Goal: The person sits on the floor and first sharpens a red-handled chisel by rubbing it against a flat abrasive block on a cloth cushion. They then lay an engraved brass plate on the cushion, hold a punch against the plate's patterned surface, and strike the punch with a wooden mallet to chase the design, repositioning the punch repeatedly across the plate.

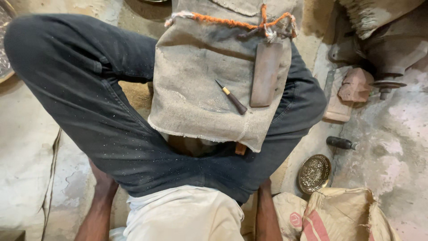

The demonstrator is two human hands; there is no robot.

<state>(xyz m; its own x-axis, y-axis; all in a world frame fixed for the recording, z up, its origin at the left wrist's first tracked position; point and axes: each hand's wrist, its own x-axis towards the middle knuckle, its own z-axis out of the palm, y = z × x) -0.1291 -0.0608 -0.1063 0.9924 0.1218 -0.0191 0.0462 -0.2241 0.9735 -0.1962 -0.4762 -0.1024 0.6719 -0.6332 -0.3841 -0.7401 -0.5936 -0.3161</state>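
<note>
Burin (232, 97) lies loose on the cloth (200, 80) over the lap, beside a whetstone (266, 73), both within easy reach. Forearms run back beside the hips, as if propping; hands fall outside view, fingers untellable. Brass plate (314, 173) sits rightward.

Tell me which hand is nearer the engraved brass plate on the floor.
Right. The right forearm drops just left of the brass plate, its hand hidden behind the leg; the left forearm is far across, beyond the lap.

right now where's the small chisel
In the head view, the chisel lies on the cloth over the lap, just left of the flat stone.
</note>
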